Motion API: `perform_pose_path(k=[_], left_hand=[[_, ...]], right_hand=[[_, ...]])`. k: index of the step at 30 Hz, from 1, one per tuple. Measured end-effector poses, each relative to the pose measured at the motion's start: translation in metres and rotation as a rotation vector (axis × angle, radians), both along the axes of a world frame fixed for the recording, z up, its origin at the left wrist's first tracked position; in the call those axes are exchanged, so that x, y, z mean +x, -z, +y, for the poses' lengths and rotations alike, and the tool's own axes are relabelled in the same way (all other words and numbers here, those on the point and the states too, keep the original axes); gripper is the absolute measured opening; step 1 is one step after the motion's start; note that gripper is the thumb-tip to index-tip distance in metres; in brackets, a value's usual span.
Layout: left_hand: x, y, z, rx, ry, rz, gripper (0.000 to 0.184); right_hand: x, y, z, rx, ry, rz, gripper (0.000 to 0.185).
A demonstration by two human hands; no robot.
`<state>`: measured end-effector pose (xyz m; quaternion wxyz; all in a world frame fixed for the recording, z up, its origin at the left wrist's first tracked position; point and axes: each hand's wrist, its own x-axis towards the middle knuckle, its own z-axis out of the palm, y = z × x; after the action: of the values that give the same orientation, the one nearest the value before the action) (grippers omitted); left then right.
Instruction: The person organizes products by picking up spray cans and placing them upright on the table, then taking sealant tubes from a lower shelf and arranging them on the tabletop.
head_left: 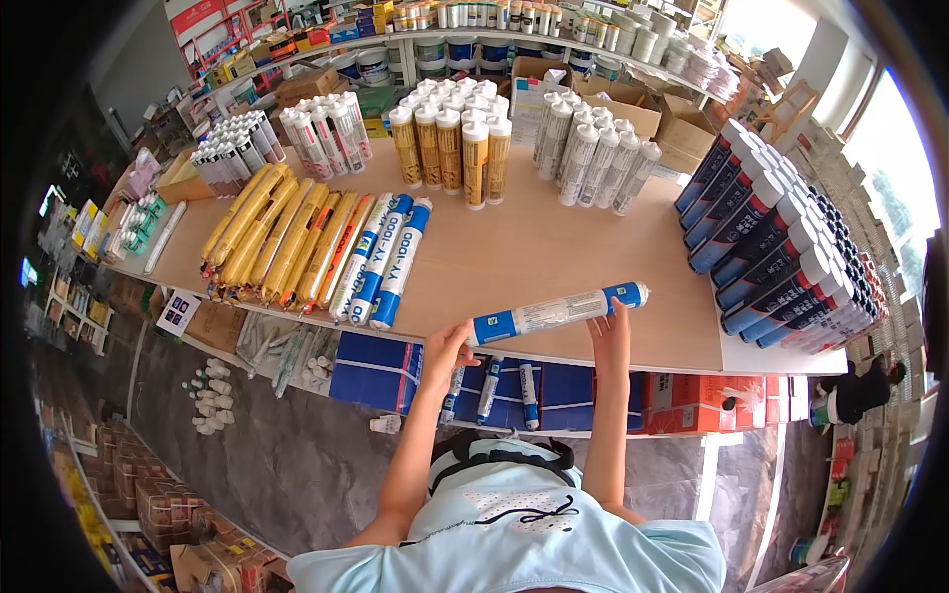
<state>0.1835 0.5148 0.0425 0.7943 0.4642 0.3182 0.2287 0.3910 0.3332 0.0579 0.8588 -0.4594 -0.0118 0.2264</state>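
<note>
A blue-and-white sausage-shaped sealant tube [556, 313] is held nearly level above the table's front edge, its right end slightly higher. My left hand [450, 348] is closed round its left end. Near the other end, my right hand [611, 334] grips it from the near side, the fingers partly hidden by the tube. To the left, several matching blue-and-white tubes [402, 263] marked YY-1000 lie side by side on the table [474, 259]. Yellow sausage packs [269, 237] lie in a row beside them.
Upright cartridges stand along the back: gold ones [450, 150], white-grey ones [593, 163] and red-and-white ones [326, 136]. A large block of dark blue cartridges [761, 237] fills the right side. Under the tabletop, blue boxes [376, 372] and red boxes [697, 400] sit on a shelf.
</note>
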Motion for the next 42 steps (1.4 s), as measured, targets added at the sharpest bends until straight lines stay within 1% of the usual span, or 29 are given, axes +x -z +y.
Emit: perform_pose_path(k=[3, 5, 9, 11, 12, 13, 15, 16, 17, 19, 20, 21, 23, 24, 25, 27, 28, 29, 31, 33, 35, 36, 38, 40, 41, 42], left_hand=[[-0.014, -0.001, 0.008, 0.062, -0.001, 0.072, 0.026], [-0.017, 0.0, 0.01, 0.061, -0.041, 0.081, 0.026], [-0.023, 0.011, 0.017, 0.038, -0.122, 0.081, 0.026], [-0.027, 0.015, 0.019, 0.048, -0.125, 0.16, 0.028], [-0.029, 0.019, 0.018, 0.05, -0.114, 0.153, 0.035], [-0.032, 0.022, 0.018, 0.046, -0.126, 0.154, 0.035], [-0.037, 0.029, 0.014, -0.026, -0.086, 0.225, 0.041], [-0.038, 0.034, 0.012, -0.032, -0.091, 0.234, 0.046], [-0.04, 0.038, 0.011, -0.035, -0.094, 0.237, 0.046], [-0.043, 0.038, 0.009, -0.054, -0.103, 0.209, 0.044], [-0.043, 0.042, 0.01, -0.016, -0.109, 0.2, 0.04], [-0.042, 0.045, 0.01, -0.016, -0.108, 0.203, 0.04], [-0.038, 0.051, 0.011, 0.477, -0.277, 0.258, 0.035], [-0.038, 0.033, 0.009, 0.503, -0.251, 0.29, 0.03], [-0.035, 0.03, 0.01, 0.504, -0.25, 0.292, 0.03], [-0.032, 0.025, 0.01, 1.076, -0.301, 0.139, 0.035], [-0.035, 0.019, 0.006, 0.97, -0.209, 0.225, 0.043], [-0.035, 0.02, 0.007, 0.971, -0.208, 0.227, 0.043], [-0.033, 0.025, 0.01, 0.927, -0.228, 0.249, 0.045], [-0.032, 0.031, 0.012, 0.93, -0.247, 0.236, 0.044], [-0.032, 0.038, 0.014, 0.931, -0.271, 0.225, 0.044], [-0.031, 0.04, 0.015, 0.929, -0.295, 0.226, 0.04], [-0.032, 0.042, 0.02, 0.929, -0.323, 0.225, 0.038], [-0.034, 0.041, 0.022, 0.842, -0.246, 0.264, 0.031], [-0.034, 0.04, 0.021, 0.842, -0.247, 0.264, 0.031], [-0.034, 0.036, 0.018, 0.706, -0.244, 0.238, 0.03]], right_hand=[[-0.005, 0.008, 0.008, -0.027, -0.034, 0.057, 0.045], [-0.003, 0.019, 0.015, -0.124, -0.08, 0.064, 0.043], [-0.004, 0.041, 0.021, -0.14, -0.148, 0.111, 0.041], [-0.004, 0.052, 0.022, -0.161, -0.18, 0.12, 0.039], [-0.005, 0.051, 0.024, -0.175, -0.196, 0.128, 0.036], [-0.004, 0.048, 0.024, -0.178, -0.208, 0.128, 0.036], [0.0, 0.043, 0.021, -0.312, -0.362, -0.035, 0.038], [0.004, 0.04, 0.02, -0.51, -0.449, -0.15, 0.045], [0.004, 0.04, 0.022, -0.512, -0.453, -0.146, 0.045], [-0.001, 0.034, 0.025, -0.555, -0.363, -0.245, 0.052], [0.002, 0.04, 0.028, -0.519, -0.358, -0.232, 0.054], [0.0, 0.037, 0.028, -0.518, -0.358, -0.229, 0.054], [-0.003, 0.03, 0.032, -0.471, -0.339, -0.253, 0.055], [-0.002, 0.031, 0.034, -0.47, -0.339, -0.252, 0.055], [-0.001, 0.032, 0.037, -0.461, -0.356, -0.284, 0.054], [0.001, 0.034, 0.04, -0.452, -0.371, -0.311, 0.052], [0.001, 0.035, 0.043, -0.434, -0.376, -0.353, 0.051], [0.002, 0.036, 0.045, -0.415, -0.381, -0.397, 0.049], [0.004, 0.038, 0.047, -0.389, -0.374, -0.363, 0.049], [0.007, 0.043, 0.049, -0.363, -0.368, -0.331, 0.048], [0.013, 0.052, 0.05, -0.366, -0.286, -0.277, 0.041], [0.015, 0.059, 0.05, -0.364, -0.29, -0.278, 0.041], [0.021, 0.072, 0.051, -0.723, -0.018, -0.722, 0.036], [0.022, 0.064, 0.052, -0.734, -0.009, -0.747, 0.037], [0.023, 0.06, 0.052, -0.748, 0.001, -0.769, 0.038], [0.021, 0.054, 0.052, -0.747, 0.001, -0.77, 0.038]])
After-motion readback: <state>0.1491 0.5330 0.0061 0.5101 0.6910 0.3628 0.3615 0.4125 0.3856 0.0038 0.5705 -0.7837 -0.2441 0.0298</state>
